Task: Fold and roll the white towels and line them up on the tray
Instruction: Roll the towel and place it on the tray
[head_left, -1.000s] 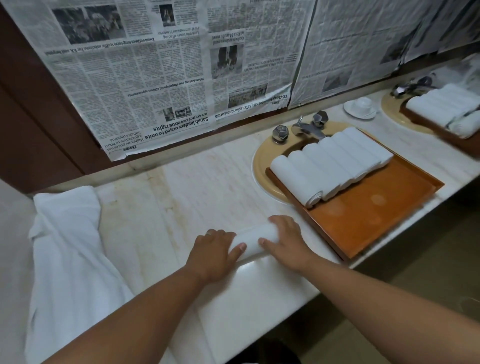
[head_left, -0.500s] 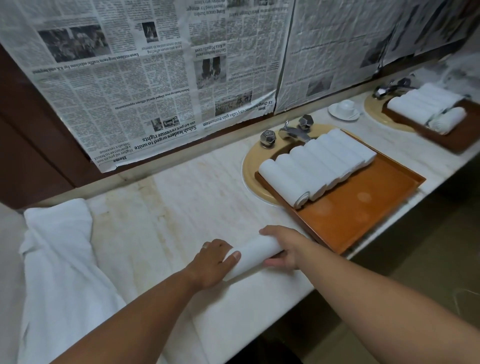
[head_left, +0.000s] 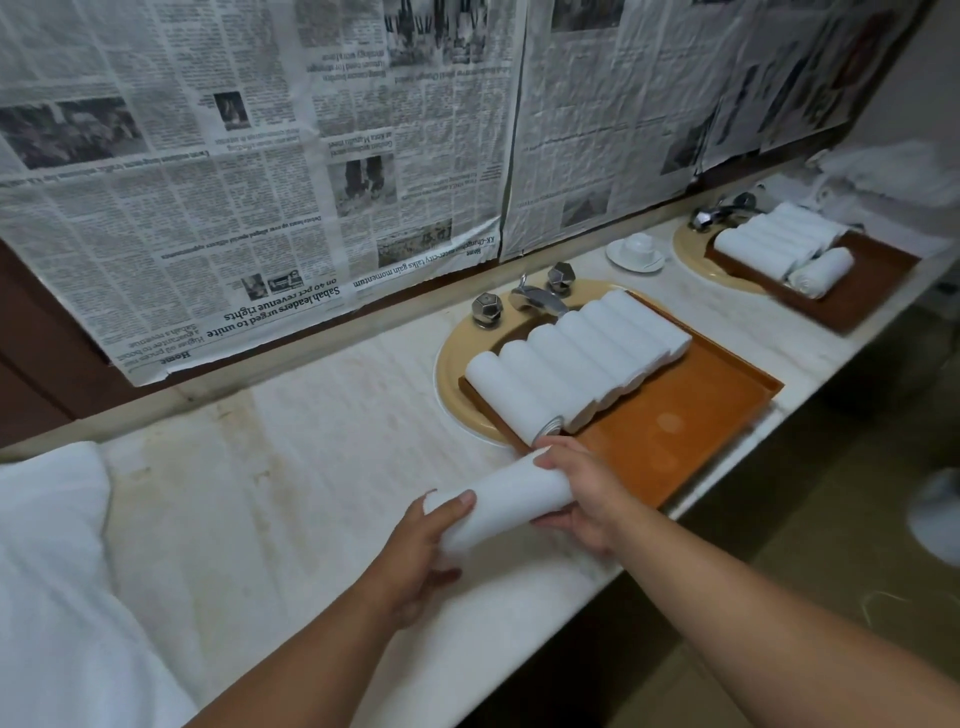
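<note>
A rolled white towel (head_left: 498, 496) is lifted just above the marble counter, near its front edge. My left hand (head_left: 421, 556) grips its near end and my right hand (head_left: 582, 499) grips its far end, close to the corner of the orange tray (head_left: 675, 431). The tray lies across a yellow sink and carries a row of several rolled white towels (head_left: 566, 364) along its far side. The tray's near half is bare.
A heap of unfolded white towels (head_left: 57, 571) lies at the left. A tap with two knobs (head_left: 535, 299) stands behind the tray. Further right sit a white cup and saucer (head_left: 636, 252) and a second tray with rolled towels (head_left: 779, 249). Newspaper covers the wall.
Both hands have changed from pressing the roll on the counter to gripping it, and have lifted it and carried it to the right toward the tray.
</note>
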